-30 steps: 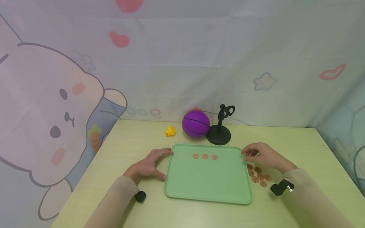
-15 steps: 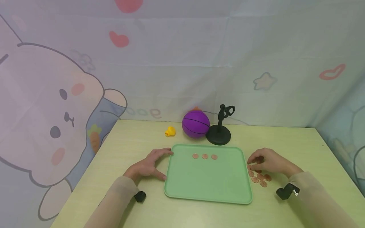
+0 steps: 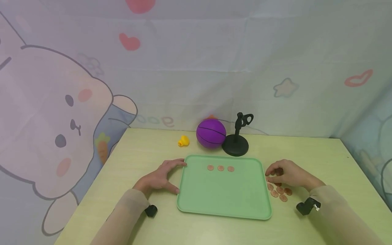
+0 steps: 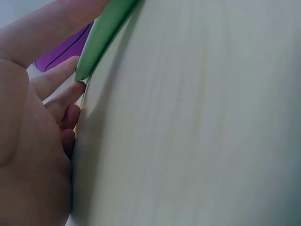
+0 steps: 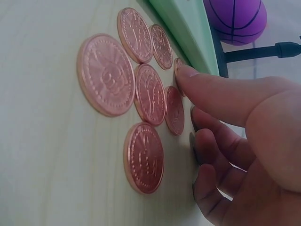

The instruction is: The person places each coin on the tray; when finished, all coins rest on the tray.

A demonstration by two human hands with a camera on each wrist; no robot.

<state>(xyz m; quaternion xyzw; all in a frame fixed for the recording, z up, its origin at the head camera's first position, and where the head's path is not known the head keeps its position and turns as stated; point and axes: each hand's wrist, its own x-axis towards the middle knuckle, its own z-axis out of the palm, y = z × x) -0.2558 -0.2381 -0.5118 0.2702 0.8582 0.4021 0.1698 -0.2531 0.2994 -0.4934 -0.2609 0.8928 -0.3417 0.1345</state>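
Note:
A light green tray (image 3: 223,195) lies on the table, with three copper coins (image 3: 221,168) in a row near its far edge. My left hand (image 3: 157,178) spreads along the tray's left side, its thumb and fingertips touching the rim. Beside the tray's right edge, my right hand (image 3: 286,174) reaches down over loose coins (image 3: 280,190). Its thumb (image 5: 211,92) presses on one coin (image 5: 177,67), with the curled index finger, partly hidden, at the coin's other side. Several other coins (image 5: 107,74) lie flat around it, some touching each other.
Behind the tray stand a yellow rubber duck (image 3: 183,141), a purple ball (image 3: 211,133) and a black stand (image 3: 235,144) with a round base. A printed cloth (image 3: 196,68) hangs behind the table. Small black devices sit at both wrists.
My right hand has moved from the tray's far right corner down to the loose coins and now has thumb and finger at one coin. My left hand stays at the tray's left rim.

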